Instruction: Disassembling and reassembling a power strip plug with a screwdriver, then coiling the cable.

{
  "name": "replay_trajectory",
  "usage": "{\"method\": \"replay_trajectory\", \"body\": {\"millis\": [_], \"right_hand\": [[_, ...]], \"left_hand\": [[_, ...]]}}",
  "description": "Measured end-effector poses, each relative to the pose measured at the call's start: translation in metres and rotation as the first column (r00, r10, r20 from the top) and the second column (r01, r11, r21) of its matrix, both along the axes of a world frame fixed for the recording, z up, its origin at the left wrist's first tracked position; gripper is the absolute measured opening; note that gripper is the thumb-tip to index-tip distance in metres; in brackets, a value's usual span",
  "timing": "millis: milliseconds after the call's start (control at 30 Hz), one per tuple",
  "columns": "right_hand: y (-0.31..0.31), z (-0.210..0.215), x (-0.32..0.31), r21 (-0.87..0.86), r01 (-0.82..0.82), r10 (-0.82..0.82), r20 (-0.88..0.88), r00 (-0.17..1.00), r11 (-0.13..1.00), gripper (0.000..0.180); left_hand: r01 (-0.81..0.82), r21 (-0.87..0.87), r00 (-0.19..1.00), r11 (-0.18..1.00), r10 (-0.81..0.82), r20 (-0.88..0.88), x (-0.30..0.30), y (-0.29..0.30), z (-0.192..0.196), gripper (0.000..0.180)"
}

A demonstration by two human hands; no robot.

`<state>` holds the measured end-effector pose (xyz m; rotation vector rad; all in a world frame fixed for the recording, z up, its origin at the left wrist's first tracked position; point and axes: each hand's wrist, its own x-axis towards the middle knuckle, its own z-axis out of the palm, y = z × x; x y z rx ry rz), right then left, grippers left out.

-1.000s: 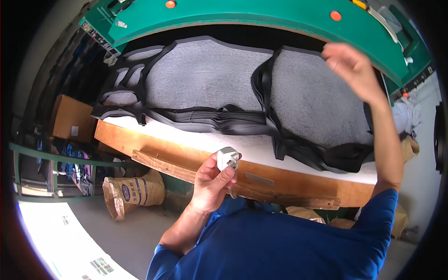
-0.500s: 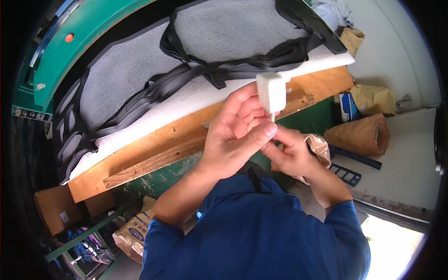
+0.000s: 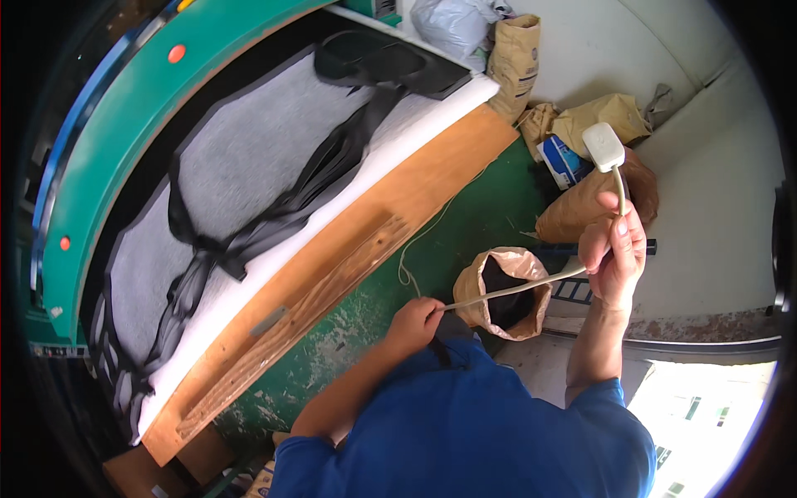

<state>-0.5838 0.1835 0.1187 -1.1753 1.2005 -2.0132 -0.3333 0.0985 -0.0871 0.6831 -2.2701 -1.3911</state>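
Note:
A pale cord (image 3: 515, 290) runs stretched between my two hands, with a small white rounded box (image 3: 603, 147) on its end. My right hand (image 3: 616, 259) pinches the cord a little below the box, holding it up at the right. Lower and nearer to me, my left hand (image 3: 416, 321) is closed around the other part of the cord. Beyond the left hand, a thin loop of cord (image 3: 404, 259) trails over the green floor toward the wooden board. What exactly the white box is, I cannot tell.
Left, a green machine (image 3: 124, 100) carries grey fabric (image 3: 241, 158) with black strips, over a wooden board (image 3: 349, 257). Under the cord stands an open paper sack (image 3: 531, 324) with dark contents. More brown sacks (image 3: 515, 66) and a blue-white box (image 3: 564, 162) lie by the wall.
My hands have moved apart, the right one up and right with the white box, the left one down and left. The cord is now stretched between them. My view has turned rightward.

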Motion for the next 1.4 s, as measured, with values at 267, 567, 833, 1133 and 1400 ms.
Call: {"method": "replay_trajectory", "body": {"millis": [267,567,833,1133,1400], "right_hand": [[0.024,-0.008,-0.197,0.154,0.589,-0.568,-0.165,0.807,0.793,0.030],[-0.041,-0.096,-0.278,0.343,0.603,-0.639,-0.013,0.769,0.720,0.027],[-0.082,-0.166,-0.343,0.440,0.521,-0.641,0.184,0.745,0.731,0.023],[-0.218,-0.271,-0.567,0.499,0.161,-0.514,0.735,0.442,0.852,0.014],[-0.322,-0.459,-0.886,0.772,0.253,-0.737,0.373,0.563,0.583,0.013]], "left_hand": [[-0.065,0.009,0.993,0.998,0.064,0.104,-0.162,-0.041,0.054,0.011],[0.027,0.508,0.994,0.861,0.031,-0.106,-0.304,-0.100,0.137,0.021],[0.200,0.314,0.978,0.928,-0.169,-0.123,-0.413,-0.160,0.141,0.023],[0.223,-0.167,0.974,0.961,-0.225,0.009,-0.581,-0.263,0.135,0.018],[0.080,0.257,0.955,0.963,-0.148,0.257,-0.817,-0.302,-0.046,0.025]]}}
